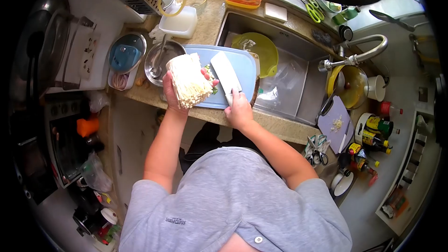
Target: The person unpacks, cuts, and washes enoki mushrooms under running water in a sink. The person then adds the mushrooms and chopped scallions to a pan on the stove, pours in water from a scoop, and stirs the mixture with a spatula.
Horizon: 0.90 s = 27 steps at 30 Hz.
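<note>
A thick bunch of white enoki mushrooms (187, 77) rests in my left hand (173, 97), whose fingers wrap around it from beneath, tips showing on its right side. My right hand (239, 111) grips the handle of a cleaver (225, 71), its broad blade pointing away from me over the light-blue cutting board (247, 60). Small bits of chopped green vegetable (208, 71) lie on the board between the mushrooms and the blade. A metal bowl (151, 65) with a spoon in it stands just left of the mushrooms.
Right of the board is the sink (298, 84) with a yellow-green basin (268, 49) and a curved faucet (368, 56). A purple cutting board (329, 123) holds chopped garlic-like pieces and a knife. Scissors (318, 155) lie near the counter edge. A white container (179, 22) stands behind the board.
</note>
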Available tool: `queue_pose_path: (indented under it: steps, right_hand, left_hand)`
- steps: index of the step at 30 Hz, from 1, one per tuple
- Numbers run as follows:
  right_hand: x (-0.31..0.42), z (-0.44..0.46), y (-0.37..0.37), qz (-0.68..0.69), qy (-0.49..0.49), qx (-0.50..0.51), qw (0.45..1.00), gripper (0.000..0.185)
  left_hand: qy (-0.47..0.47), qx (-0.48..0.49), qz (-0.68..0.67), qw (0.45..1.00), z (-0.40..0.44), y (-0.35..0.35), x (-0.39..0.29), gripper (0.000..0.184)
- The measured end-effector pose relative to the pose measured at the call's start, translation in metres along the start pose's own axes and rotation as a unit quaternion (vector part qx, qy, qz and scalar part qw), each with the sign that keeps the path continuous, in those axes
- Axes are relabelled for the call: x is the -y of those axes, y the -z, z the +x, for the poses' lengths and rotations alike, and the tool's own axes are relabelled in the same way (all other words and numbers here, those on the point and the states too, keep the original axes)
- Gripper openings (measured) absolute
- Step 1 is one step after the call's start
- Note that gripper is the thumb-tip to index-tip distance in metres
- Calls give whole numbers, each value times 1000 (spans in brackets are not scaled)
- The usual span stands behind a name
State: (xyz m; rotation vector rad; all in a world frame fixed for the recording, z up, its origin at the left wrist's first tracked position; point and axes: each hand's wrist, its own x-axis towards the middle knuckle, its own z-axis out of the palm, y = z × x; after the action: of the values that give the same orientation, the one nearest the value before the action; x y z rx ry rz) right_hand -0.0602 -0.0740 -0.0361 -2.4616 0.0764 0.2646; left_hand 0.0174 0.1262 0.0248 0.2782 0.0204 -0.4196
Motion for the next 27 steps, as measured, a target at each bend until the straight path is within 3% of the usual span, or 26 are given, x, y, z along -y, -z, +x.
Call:
queue_pose_path:
  steps: [2, 4, 6, 8, 10, 11, 12, 14, 15, 16, 18, 19, 20, 22, 23, 24, 26, 27]
  right_hand:
    - [-5, -1, 8, 41, -26, -4, 999, 59]
    - [-12, -8, 22, 141, 39, -54, 988, 56]
    - [-18, -16, 35, 183, 6, -61, 981, 48]
    - [-24, -22, 46, 268, -76, -58, 959, 42]
    - [-31, -25, 55, 294, -79, -64, 950, 39]
    - [-34, -25, 59, 328, -76, -77, 939, 39]
    - [-36, -24, 64, 361, -70, -90, 926, 38]
    - [-43, -26, 70, 379, -80, -88, 918, 38]
    - [-47, -25, 70, 389, -68, -99, 914, 38]
    - [-52, -24, 70, 397, -57, -108, 909, 38]
    - [-58, -18, 70, 411, -67, -115, 902, 39]
    - [-57, -20, 68, 419, -81, -114, 897, 39]
    - [-57, -21, 63, 422, -89, -119, 894, 39]
    - [-55, -14, 53, 457, -135, -101, 873, 37]
    - [-52, -14, 49, 467, -143, -109, 866, 36]
    - [-47, -14, 48, 469, -152, -115, 862, 36]
    - [-30, -16, 55, 415, -150, -115, 890, 34]
    - [-22, -16, 56, 414, -157, -120, 889, 34]
  left_hand:
    - [7, -8, 33, 999, 12, 4, 1, 99]
    - [17, 6, 33, 999, 28, 7, 2, 100]
    - [32, 26, 37, 998, 45, 11, 4, 100]
    - [50, 30, 25, 998, 60, 12, 9, 95]
    - [89, -34, 148, 984, 75, 17, 10, 87]
    - [139, -25, 126, 982, 86, 19, 6, 73]
    - [144, -22, 132, 980, 99, 16, 1, 73]
    - [218, -24, 360, 907, 122, 11, -7, 68]
    - [262, -25, 418, 869, 136, 4, -8, 66]
    - [266, -24, 422, 866, 145, -1, -4, 66]
    - [212, 91, 730, 643, 162, -9, 3, 74]
    - [177, 106, 785, 584, 162, -10, 13, 80]
    - [183, 98, 863, 461, 161, -11, 21, 85]
    - [166, 161, 931, 283, 156, -10, 42, 82]
    - [143, 185, 942, 243, 151, -2, 49, 84]
    - [149, 194, 939, 242, 146, 4, 52, 84]
    - [37, 203, 956, 209, 136, 15, 55, 88]
    - [111, 202, 954, 190, 135, -1, 56, 98]
